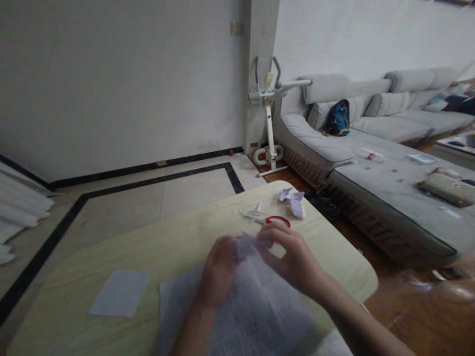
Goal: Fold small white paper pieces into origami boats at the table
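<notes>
Between my two hands is a small folded piece of white paper (245, 245), its shape blurred. My left hand (221, 262) closes on its left side, fingers curled. Thumb and fingers of my right hand (287, 249) pinch its right edge. Beneath both hands a large printed sheet (260, 311) covers the near part of the table. Just beyond the right hand lie red-handled scissors (278, 220), partly hidden by its knuckles. White paper scraps (256, 208) are scattered beside the blades. Folded pale paper pieces (295, 201) rest near the far right corner.
A blank white paper sheet (120, 293) lies on the left of the pale wooden table (178, 242). Past the table's right edge stands a grey sofa (389, 183) with a blue backpack (338, 117). A white exercise machine (270, 123) stands by the wall.
</notes>
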Tool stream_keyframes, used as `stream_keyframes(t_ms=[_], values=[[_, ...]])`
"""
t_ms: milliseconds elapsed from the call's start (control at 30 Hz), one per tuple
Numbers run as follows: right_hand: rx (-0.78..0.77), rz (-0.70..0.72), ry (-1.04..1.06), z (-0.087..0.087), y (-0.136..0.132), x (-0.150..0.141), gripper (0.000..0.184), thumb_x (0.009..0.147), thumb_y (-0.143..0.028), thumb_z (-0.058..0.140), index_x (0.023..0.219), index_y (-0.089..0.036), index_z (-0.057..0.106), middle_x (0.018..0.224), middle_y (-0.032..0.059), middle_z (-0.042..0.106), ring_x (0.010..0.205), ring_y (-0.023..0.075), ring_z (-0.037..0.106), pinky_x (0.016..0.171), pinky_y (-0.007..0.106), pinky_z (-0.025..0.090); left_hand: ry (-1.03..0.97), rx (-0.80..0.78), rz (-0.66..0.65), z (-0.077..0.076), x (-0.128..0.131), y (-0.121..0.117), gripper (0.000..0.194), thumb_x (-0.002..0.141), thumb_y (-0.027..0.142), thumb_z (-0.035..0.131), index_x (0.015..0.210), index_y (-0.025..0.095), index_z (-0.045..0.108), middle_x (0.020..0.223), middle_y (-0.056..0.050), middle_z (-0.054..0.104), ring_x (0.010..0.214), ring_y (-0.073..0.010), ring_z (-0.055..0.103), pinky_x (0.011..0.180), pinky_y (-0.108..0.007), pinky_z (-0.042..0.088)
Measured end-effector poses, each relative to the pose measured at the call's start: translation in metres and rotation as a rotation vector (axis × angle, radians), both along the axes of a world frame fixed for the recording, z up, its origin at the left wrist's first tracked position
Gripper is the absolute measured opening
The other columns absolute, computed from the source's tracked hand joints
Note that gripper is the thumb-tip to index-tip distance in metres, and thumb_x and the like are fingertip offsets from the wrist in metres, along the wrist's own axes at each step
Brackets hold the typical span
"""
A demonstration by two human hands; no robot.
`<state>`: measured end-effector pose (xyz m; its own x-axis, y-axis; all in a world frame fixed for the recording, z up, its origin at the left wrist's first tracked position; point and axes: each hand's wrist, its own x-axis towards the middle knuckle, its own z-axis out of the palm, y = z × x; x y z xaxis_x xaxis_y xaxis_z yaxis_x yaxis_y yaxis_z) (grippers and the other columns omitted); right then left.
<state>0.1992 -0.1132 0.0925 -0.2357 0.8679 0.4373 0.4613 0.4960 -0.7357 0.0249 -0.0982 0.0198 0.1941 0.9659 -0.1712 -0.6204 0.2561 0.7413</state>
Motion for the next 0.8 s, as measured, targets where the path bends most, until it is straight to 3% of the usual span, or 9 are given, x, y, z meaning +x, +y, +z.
stream_keyframes(t_ms=[533,800], values=[[0.016,0.023,-0.132,-0.0046,-0.0010,-0.0084,0.014,0.081,-0.009,0.055,0.084,-0.021,0.061,0.083,0.0044,0.060,0.073,0.0155,0.057,0.064,0.029,0.048,0.061,0.001,0.015,-0.0026,0.0007,-0.0007,0.021,0.078,0.030,0.067,0.095,0.020,0.059,0.090,-0.003,0.066,0.078,-0.0170,0.063,0.065,-0.030,0.053],[-0.025,0.023,-0.048,-0.0093,-0.0008,-0.0109,0.016,0.079,-0.007,0.057,0.086,-0.020,0.061,0.085,0.0036,0.060,0.075,0.0149,0.058,0.066,0.027,0.048,0.136,0.020,0.003,-0.0027,-0.0005,-0.0020,0.024,0.080,0.036,0.064,0.097,0.019,0.058,0.091,-0.004,0.064,0.076,-0.0158,0.062,0.064,-0.029,0.052]])
